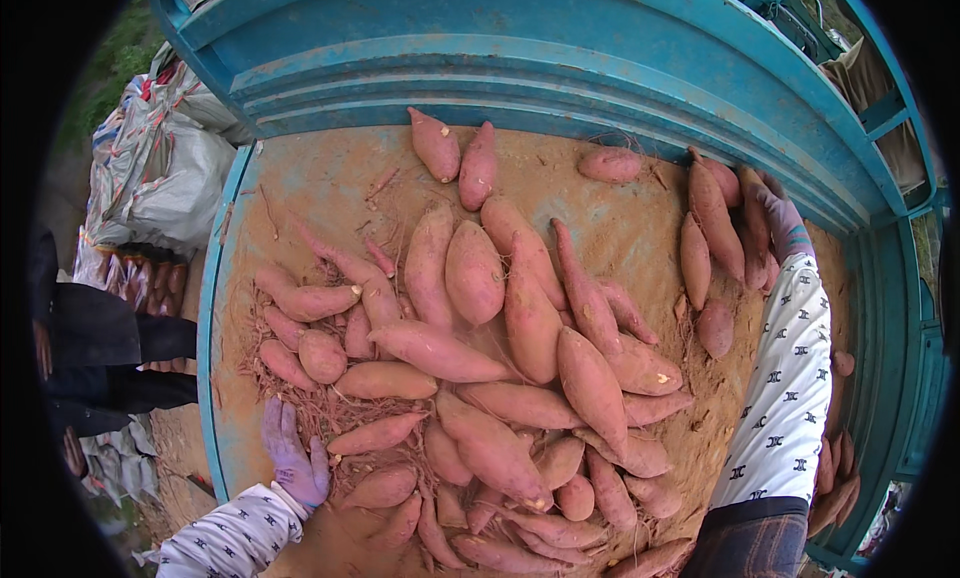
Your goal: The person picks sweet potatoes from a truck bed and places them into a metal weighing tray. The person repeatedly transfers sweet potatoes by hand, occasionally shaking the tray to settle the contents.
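Many pink-skinned sweet potatoes (480, 443) lie heaped on the dirt-covered bed of a blue truck. My left hand (295, 458), in a pale purple glove, is at the heap's lower left edge, fingers apart beside a tangle of thin roots (300, 405), holding nothing. My right hand (780, 210), gloved and under a white patterned sleeve, reaches to the far right corner. It touches a cluster of sweet potatoes (716, 218) by the side wall; its fingers are partly hidden, so its grip is unclear. Two sweet potatoes (457, 158) lie near the far wall.
The blue metal side wall (525, 67) curves across the far side. Large whitish sacks (176, 173) stand outside at the left. Below them, a person in dark clothing (97, 338) stands beside the bed's edge. More sweet potatoes (832, 473) lie at the right wall.
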A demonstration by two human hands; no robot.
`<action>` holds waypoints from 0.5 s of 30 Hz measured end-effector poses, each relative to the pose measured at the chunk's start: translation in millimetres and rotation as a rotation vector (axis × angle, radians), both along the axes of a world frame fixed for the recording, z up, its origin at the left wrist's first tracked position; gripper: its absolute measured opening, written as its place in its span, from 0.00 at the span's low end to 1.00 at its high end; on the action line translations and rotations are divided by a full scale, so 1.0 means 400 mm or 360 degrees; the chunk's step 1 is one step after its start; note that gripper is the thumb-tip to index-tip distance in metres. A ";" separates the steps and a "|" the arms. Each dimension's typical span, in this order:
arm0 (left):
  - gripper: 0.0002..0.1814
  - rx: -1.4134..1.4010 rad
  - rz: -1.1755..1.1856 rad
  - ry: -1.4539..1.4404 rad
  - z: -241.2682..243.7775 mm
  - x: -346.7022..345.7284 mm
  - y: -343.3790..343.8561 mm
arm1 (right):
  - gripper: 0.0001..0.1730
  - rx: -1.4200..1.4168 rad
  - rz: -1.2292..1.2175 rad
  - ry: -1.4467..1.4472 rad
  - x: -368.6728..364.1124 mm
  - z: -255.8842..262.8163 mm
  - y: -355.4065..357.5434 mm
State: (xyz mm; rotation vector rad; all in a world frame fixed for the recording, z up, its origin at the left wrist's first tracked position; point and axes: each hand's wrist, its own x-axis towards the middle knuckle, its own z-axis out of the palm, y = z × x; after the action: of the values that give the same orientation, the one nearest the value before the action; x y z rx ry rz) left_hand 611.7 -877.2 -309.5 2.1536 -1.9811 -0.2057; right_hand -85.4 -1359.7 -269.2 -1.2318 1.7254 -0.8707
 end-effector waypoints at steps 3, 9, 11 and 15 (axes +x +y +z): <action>0.40 0.0027 0.0041 -0.0054 0.020 -0.004 0.010 | 0.38 -0.0010 0.0075 -0.0133 0.210 0.011 -0.005; 0.41 -0.0036 -0.0016 -0.0090 0.021 -0.008 -0.013 | 0.46 0.0067 0.0013 0.0311 0.221 0.020 0.013; 0.41 -0.0031 -0.0007 -0.0095 0.017 -0.006 -0.018 | 0.43 0.0179 0.0231 0.0156 0.280 0.040 0.047; 0.40 -0.0054 0.0044 -0.0132 0.021 -0.009 -0.002 | 0.38 0.0151 0.0660 -0.0022 0.418 0.068 0.141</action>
State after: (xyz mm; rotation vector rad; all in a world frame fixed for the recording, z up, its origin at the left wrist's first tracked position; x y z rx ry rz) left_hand 607.9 -877.8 -301.0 2.2003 -1.9822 -0.0792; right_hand 82.0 -1303.3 -241.9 -1.4453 1.4092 -0.5426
